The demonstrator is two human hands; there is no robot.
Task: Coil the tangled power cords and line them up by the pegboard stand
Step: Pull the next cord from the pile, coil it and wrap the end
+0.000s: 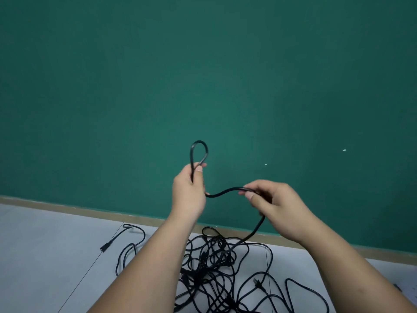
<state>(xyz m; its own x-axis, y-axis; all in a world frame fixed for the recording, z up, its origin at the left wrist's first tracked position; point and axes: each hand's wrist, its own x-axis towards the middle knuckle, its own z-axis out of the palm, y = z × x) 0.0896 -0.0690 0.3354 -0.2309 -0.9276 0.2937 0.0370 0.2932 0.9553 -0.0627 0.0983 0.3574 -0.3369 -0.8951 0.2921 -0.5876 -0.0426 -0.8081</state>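
Observation:
A black power cord [222, 192] is lifted in front of the green wall. My left hand [188, 192] grips it, and a small loop [199, 152] stands up above the fist. From that fist the cord curves right to my right hand [276, 205], which pinches it between thumb and fingers. Below my right hand the cord drops to a tangled pile of black cords [216, 274] on the pale floor. The pegboard stand is out of sight.
A cord end with a connector [105, 247] lies on the floor to the left, and a plug [257, 283] shows in the pile's right part. A wooden skirting strip [67, 208] runs along the foot of the green wall [203, 75].

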